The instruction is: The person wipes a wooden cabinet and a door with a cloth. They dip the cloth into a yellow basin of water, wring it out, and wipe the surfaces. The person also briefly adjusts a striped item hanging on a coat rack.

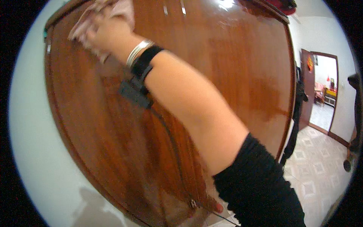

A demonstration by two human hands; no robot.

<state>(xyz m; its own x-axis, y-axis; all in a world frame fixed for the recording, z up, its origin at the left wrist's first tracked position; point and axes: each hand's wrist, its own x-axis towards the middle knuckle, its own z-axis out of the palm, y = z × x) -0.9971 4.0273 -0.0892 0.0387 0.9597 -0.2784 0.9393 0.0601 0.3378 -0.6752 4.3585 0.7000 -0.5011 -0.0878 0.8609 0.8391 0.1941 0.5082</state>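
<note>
My right hand (106,32) is raised to the upper left, blurred by motion. It holds a pink cloth (124,11) flat against a glossy reddish-brown wooden wardrobe (241,71). Silver bangles (139,51) circle my right wrist beside a black strap (147,59). Below the strap hangs a dark box-like device (136,93), from which a thin black cable (174,142) runs downward. A black ribbed sleeve (261,181) covers my upper arm. My left hand is out of view.
Narrow metal handles (183,8) sit high on the wardrobe doors. Pale wall (31,113) borders it on the left. To the right, patterned floor tiles (309,167) lead to an open door (307,88) and another room. A red object (283,6) rests on top of the wardrobe.
</note>
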